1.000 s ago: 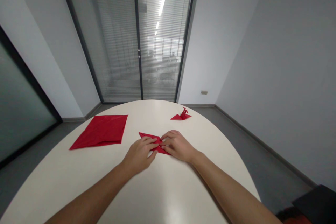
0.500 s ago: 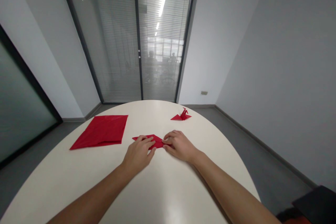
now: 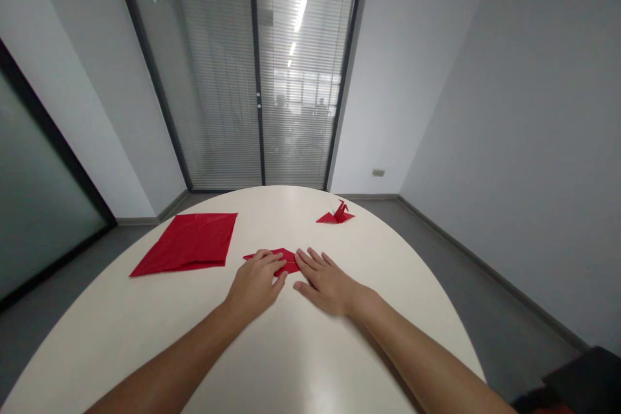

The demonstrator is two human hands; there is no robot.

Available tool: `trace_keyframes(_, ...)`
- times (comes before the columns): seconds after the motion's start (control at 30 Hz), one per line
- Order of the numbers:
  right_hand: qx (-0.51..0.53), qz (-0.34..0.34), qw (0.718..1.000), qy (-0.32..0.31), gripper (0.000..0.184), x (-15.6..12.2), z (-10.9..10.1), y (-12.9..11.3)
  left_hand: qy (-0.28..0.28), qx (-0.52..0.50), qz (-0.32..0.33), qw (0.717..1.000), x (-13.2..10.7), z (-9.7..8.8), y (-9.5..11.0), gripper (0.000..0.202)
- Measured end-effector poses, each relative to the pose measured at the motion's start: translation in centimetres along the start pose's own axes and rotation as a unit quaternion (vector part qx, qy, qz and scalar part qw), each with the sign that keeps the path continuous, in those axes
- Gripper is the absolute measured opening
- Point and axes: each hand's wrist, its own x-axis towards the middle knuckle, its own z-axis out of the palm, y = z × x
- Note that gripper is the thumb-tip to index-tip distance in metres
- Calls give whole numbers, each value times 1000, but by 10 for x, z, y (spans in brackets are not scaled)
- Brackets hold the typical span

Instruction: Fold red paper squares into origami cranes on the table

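Our R hand [image 3: 327, 281]'s opened flat vs. a sec ago, fingers spread at the red paper [image 3: 290, 264], our L hand [image 3: 255, 281] still half-open atop it.

1 head camera looks forward and down.
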Motion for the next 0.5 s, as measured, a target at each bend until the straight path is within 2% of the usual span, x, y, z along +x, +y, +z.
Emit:
trace_keyframes(0.1,-22,-16,999,42,67,1,-2,4,-4,0,2,1000,0,-2,1,27)
trace_keyframes(0.27,-58,-79,983,152,36,9,-3,5,-7,-7,1,1000,1,-5,2,25)
trace_keyframes(0.33,-63,-77,981,169,28,11,-4,6,-11,-10,2,1000,2,-5,1,24)
trace_keyframes(0.5,-59,-53,980,180,23,13,-4,12,-19,-11,-4,1000,3,-5,0,24)
